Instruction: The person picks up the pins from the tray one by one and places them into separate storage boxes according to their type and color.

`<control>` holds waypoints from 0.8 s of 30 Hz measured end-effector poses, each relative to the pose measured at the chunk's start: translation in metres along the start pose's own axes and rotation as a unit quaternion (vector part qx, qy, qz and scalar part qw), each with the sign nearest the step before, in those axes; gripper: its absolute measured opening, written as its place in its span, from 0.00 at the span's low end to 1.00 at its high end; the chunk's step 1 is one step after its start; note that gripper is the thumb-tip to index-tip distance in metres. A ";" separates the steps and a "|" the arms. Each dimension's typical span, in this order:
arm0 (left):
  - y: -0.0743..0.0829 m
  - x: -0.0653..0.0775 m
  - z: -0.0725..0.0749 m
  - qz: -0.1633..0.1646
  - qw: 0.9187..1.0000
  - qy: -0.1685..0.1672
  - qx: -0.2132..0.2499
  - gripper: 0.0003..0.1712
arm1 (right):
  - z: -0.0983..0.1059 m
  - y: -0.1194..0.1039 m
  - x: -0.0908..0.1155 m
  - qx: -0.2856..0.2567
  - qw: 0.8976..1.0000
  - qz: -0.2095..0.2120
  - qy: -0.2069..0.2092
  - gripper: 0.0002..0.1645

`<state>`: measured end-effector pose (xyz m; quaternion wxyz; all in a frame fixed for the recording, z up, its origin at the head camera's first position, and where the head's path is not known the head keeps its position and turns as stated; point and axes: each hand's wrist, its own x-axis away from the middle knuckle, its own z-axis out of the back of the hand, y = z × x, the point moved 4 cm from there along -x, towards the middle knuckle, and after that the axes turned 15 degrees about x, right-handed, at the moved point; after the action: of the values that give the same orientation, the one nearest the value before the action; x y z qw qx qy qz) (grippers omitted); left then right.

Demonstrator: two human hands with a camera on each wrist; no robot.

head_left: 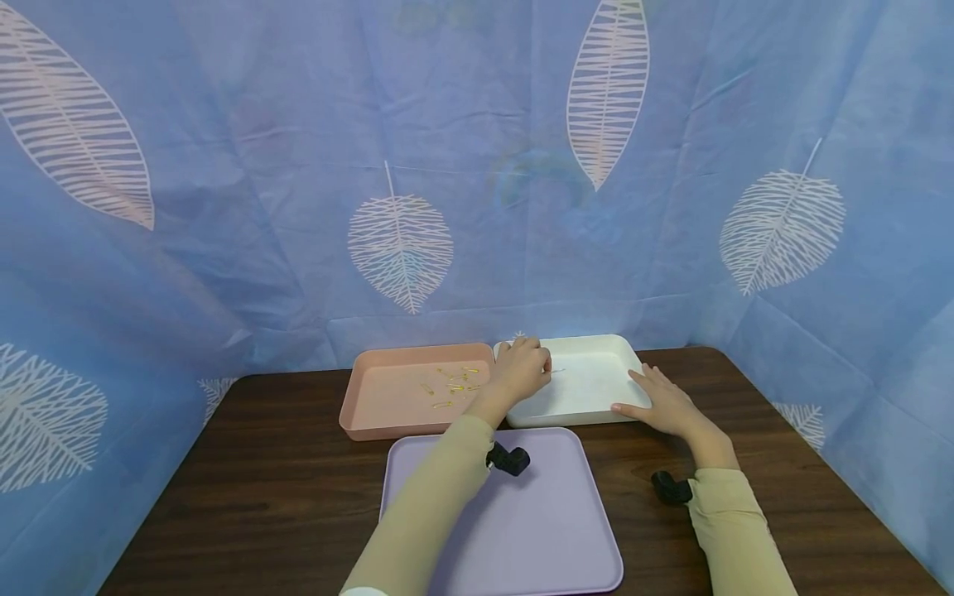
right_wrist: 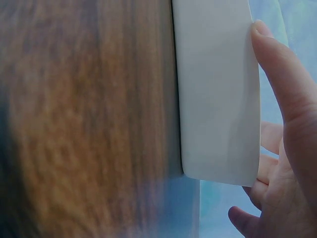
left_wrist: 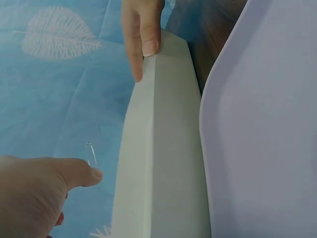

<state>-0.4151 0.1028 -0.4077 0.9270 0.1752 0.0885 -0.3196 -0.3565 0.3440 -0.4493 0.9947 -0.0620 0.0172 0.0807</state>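
Note:
My left hand (head_left: pixel 525 367) is over the left end of the white tray (head_left: pixel 592 381). Its thumb and fingers pinch a thin silver wire loop (left_wrist: pixel 90 151), which sticks out past the thumb in the left wrist view. At the tray's front right corner rests my right hand (head_left: pixel 663 401), fingers spread over the rim. The right thumb (right_wrist: pixel 270 44) touches the top edge of the front wall in the right wrist view. Several small gold wire pieces (head_left: pixel 443 405), perhaps safety pins, lie scattered in the pink tray (head_left: pixel 373 414) to the left.
A flat lilac tray (head_left: pixel 537 521) lies in front of the two other trays, partly under my left forearm. All stand on a dark wooden table (head_left: pixel 246 480). Behind it hangs a blue cloth (head_left: pixel 477 248) with white leaf prints.

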 end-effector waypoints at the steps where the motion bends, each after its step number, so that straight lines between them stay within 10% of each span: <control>1: 0.000 -0.002 -0.001 0.005 1.000 -0.002 0.002 0.05 | 0.000 0.000 0.000 0.002 1.000 0.000 0.001 0.58; 24: 0.000 -0.018 -0.016 0.066 0.998 0.009 -0.013 0.06 | 0.002 -0.002 0.001 0.008 1.000 0.001 0.009 0.57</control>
<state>-0.4297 0.1193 -0.4176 0.9474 0.1716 0.0890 -0.2550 -0.3550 0.3424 -0.4469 0.9948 -0.0551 0.0272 0.0813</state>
